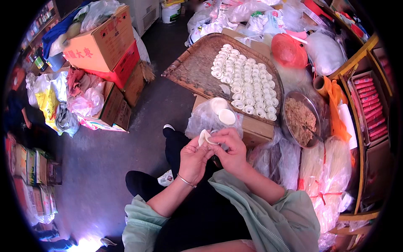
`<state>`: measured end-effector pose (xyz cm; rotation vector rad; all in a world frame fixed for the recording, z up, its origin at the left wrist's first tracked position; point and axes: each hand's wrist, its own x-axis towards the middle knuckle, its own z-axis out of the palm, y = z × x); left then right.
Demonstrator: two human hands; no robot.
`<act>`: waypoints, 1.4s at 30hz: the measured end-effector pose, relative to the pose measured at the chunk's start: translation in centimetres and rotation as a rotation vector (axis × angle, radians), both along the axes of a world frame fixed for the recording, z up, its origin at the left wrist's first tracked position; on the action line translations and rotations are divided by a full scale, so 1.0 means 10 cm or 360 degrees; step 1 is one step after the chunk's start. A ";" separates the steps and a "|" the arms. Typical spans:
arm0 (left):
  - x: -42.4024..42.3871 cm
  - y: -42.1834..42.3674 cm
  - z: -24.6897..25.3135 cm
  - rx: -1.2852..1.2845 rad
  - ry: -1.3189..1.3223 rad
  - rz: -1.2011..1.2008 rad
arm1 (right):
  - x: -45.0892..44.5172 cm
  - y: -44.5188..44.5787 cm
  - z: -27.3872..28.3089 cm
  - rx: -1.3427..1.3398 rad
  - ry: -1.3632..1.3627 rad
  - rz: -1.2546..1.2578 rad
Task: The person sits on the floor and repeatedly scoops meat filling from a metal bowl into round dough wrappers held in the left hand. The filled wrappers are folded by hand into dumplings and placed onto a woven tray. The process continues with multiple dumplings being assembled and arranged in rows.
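Note:
Between my two hands, above my lap, is a folded dumpling wrapper (pixel 204 138). My left hand (pixel 194 158) pinches its lower edge with thumb and fingers. My right hand (pixel 231 148) grips the wrapper's right side; any filling inside is hidden. Just beyond, round flat wrappers (pixel 226 117) lie in two piles on a clear plastic bag (pixel 198 119). Shaped dumplings (pixel 248 75) stand in close rows on the right part of a woven tray (pixel 192 69). To the right, a metal bowl (pixel 318 117) holds minced filling (pixel 299 116) with a utensil (pixel 315 134) stuck in it.
The tray rests on a cardboard box (pixel 256 130). Bundles of dry noodles in plastic (pixel 324 176) and a wooden shelf (pixel 362 132) are at my right. Stacked cartons (pixel 97 41) and plastic bags (pixel 47 97) stand to the left. Part of another person (pixel 19 116) shows at the far left.

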<state>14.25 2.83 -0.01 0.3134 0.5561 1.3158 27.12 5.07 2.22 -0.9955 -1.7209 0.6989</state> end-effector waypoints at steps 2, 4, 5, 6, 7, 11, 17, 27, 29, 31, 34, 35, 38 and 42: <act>0.01 -0.01 0.00 -0.0013 -0.0004 0.0018 | 0.01 0.01 -0.02 0.0165 -0.0116 0.0054; 0.00 -0.01 0.00 -0.0009 0.0013 0.0035 | 0.03 0.02 -0.03 0.0264 -0.0195 0.0085; -0.01 -0.01 0.00 -0.0015 0.0021 0.0048 | 0.03 0.03 -0.04 0.0314 -0.0234 0.0100; -0.01 -0.02 -0.01 -0.0022 0.0027 0.0061 | 0.02 0.03 -0.01 0.0313 -0.0244 0.0109; -0.01 -0.02 -0.02 -0.0029 0.0033 0.0074 | 0.00 0.01 0.03 0.0312 -0.0253 0.0117; -0.04 -0.05 -0.09 -0.0033 0.0007 0.0029 | -0.01 0.02 0.01 0.0391 -0.0334 0.0115; -0.09 -0.06 -0.04 0.0035 -0.0188 -0.0084 | 0.04 0.06 -0.04 0.0555 -0.0526 0.0138; -0.14 -0.05 -0.07 0.0063 -0.0396 -0.0180 | 0.08 0.06 0.02 0.0745 -0.0920 0.0122; -0.14 -0.04 -0.05 0.0052 -0.0347 -0.0200 | 0.07 0.02 0.08 0.0632 -0.0956 0.0144; -0.15 -0.03 0.00 0.0086 -0.0250 -0.0200 | 0.10 0.04 0.13 0.0519 -0.0796 0.0232; -0.14 0.01 0.06 0.0149 -0.0061 -0.0168 | 0.18 0.06 0.15 0.0196 -0.0405 0.0244; -0.15 0.01 0.04 0.0201 0.0143 -0.0158 | 0.21 0.06 0.15 0.0063 -0.0249 0.0227; -0.19 0.00 -0.01 0.0379 0.0726 -0.0160 | 0.27 0.10 0.17 -0.0161 -0.0078 0.0262; -0.23 -0.03 0.10 0.0629 0.1417 -0.0156 | 0.31 0.14 0.17 -0.0292 0.0081 0.0404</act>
